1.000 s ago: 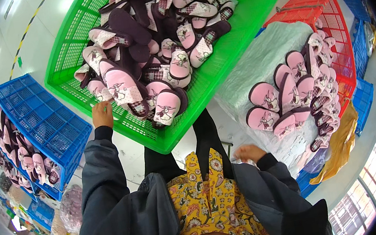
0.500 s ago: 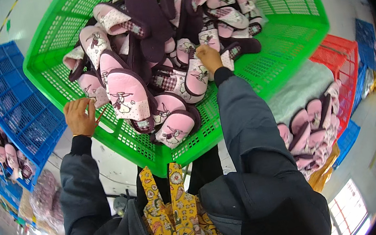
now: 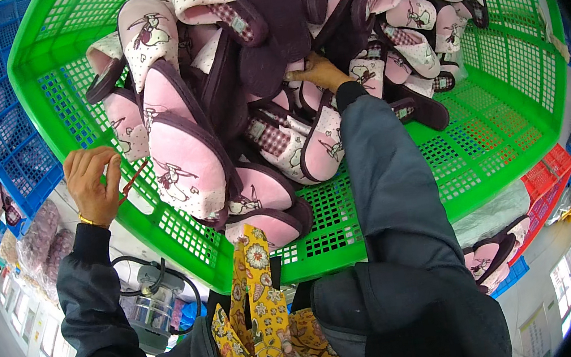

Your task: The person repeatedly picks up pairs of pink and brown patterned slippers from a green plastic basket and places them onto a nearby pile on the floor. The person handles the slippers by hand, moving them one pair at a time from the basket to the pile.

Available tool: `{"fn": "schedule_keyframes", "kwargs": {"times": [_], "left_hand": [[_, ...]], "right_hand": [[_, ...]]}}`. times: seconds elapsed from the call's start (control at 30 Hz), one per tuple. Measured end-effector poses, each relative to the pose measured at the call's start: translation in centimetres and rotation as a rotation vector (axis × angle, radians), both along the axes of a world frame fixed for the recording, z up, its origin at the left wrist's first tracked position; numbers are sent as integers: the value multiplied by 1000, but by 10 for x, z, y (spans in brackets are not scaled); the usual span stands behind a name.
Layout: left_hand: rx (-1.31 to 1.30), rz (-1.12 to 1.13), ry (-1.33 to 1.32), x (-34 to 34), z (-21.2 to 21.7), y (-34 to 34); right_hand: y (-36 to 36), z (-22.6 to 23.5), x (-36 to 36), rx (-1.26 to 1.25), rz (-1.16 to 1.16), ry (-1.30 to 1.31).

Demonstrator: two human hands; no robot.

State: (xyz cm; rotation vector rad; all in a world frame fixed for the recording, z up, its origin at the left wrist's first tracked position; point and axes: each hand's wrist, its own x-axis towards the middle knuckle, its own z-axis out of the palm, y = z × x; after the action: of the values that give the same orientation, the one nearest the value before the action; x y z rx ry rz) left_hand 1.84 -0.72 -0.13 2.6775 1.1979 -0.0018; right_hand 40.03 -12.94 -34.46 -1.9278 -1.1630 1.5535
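Note:
Pink-and-white slippers point(image 3: 185, 167) with dark purple soles lie heaped in a large green plastic basket point(image 3: 476, 184). My right hand point(image 3: 323, 74) reaches into the middle of the heap, its fingers closed at the edge of a slipper point(image 3: 294, 68) and partly hidden among the others. A broad dark sole point(image 3: 271, 27) lies just beyond it. Beside the basket's left rim, my left hand point(image 3: 91, 184) is closed, with a thin red two-pronged thing point(image 3: 134, 181) sticking out from it toward the nearest slippers.
A blue crate point(image 3: 11, 122) with more slippers stands at the left. At the right, a red crate point(image 3: 548, 189) and further slippers point(image 3: 494, 259) sit below the basket's rim. A grey device with a black hose point(image 3: 153, 299) is at the lower left.
The basket and slippers appear closer. My right hand has moved off the white-and-pink slipper toward a spot deeper in the heap. My left hand stays by the left rim with the red thing.

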Motion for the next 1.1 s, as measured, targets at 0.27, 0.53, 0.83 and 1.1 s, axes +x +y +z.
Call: {"fn": "schedule_keyframes", "kwargs": {"times": [0.27,0.53,0.83,1.1], "left_hand": [[-23,1,-15,1,2,4],[-6,-4,-103,-8,5,3],[4,-7,9,-10,3,-1],[-344,308,-392,0,-9,-24]], "right_hand": [[5,8,-30,-51,-275,-96],[-78,196,21,-232,-597,204],[-171,342,-47,-159,-1133,618],[-166,382,-35,-117,-851,584]]}}
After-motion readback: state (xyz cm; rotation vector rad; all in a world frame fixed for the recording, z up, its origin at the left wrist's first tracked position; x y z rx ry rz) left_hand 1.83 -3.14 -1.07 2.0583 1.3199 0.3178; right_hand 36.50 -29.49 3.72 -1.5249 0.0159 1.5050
